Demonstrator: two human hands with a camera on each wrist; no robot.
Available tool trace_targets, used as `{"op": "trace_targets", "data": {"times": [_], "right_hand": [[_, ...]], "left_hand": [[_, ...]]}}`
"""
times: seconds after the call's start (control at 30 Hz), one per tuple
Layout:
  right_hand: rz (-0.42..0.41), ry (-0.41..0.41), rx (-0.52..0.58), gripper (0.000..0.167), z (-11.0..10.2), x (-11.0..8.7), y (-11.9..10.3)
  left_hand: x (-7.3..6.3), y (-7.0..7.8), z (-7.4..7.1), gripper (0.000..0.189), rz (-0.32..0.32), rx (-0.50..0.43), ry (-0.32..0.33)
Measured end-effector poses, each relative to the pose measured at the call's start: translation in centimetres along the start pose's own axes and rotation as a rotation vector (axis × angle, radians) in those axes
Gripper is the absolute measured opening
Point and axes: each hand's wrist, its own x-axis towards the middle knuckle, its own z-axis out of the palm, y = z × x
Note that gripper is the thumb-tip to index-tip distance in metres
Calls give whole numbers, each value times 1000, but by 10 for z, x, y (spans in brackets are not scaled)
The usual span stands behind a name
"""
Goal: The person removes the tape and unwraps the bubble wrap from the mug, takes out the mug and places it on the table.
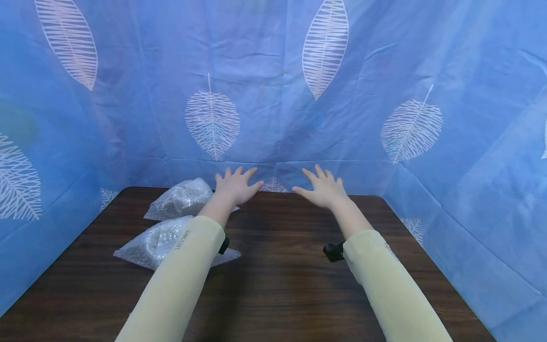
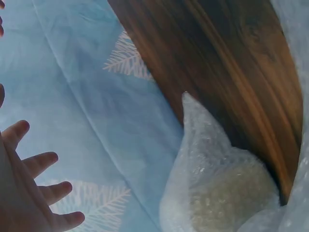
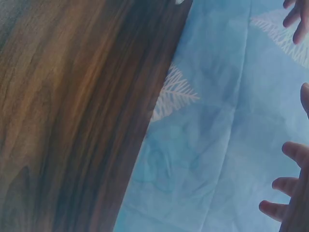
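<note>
Both hands are held out in the air above the far part of the table, fingers spread and nothing in them. My left hand [image 1: 236, 186] is nearest to two bundles in clear bubble wrap. The far bundle [image 1: 181, 198] lies close to the table's back edge, and the near bundle [image 1: 155, 242] is partly hidden by my left sleeve. In the left wrist view, something pale tan shows through the wrap of one bundle [image 2: 231, 193]; its kind cannot be told. To the right, my right hand [image 1: 325, 190] touches nothing.
The dark wood table [image 1: 278, 289] has rounded back corners. A blue curtain [image 1: 265, 118] with white leaf prints hangs behind it and along both sides. Each wrist carries a small black device, such as the one on the right wrist [image 1: 334, 251].
</note>
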Motion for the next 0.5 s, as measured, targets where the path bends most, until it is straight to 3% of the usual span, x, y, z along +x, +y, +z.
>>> {"op": "trace_targets", "data": {"times": [0.17, 0.5], "right_hand": [[-37, 20, 12, 82, -3, -3, -5], [-107, 41, 34, 86, -8, -18, -12]], "left_hand": [[-6, 0, -10, 68, 34, -14, 16], [-21, -7, -30, 70, 105, -64, 118]]}}
